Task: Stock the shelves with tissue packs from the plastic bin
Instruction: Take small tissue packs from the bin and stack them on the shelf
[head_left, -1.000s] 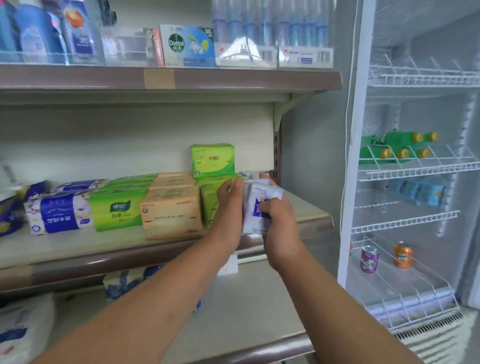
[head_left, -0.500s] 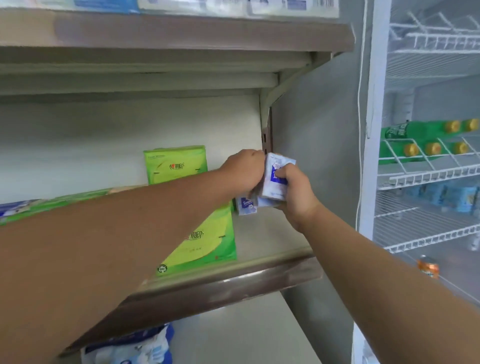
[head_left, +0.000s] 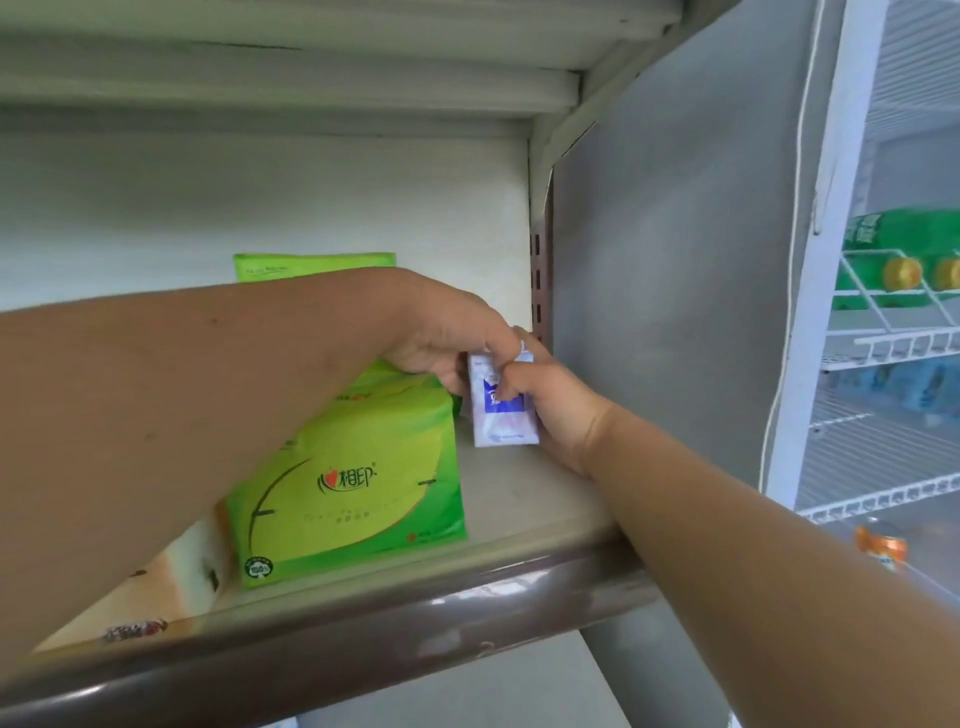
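Left hand (head_left: 447, 332) pinches top, right hand (head_left: 553, 415) grips side of white-blue tissue pack (head_left: 501, 423), upright at shelf (head_left: 524, 514) right end beside stocked green tissue pack (head_left: 353, 478). Unreleased; bin unseen, remainder unknown.

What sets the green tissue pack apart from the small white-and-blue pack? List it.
The green tissue pack is far bigger than the small pack. The green tissue pack is green-yellow; the small pack white with blue. The left hand and right hand grip the small pack; the green tissue pack is in no grip. Both are plastic-wrapped packs.
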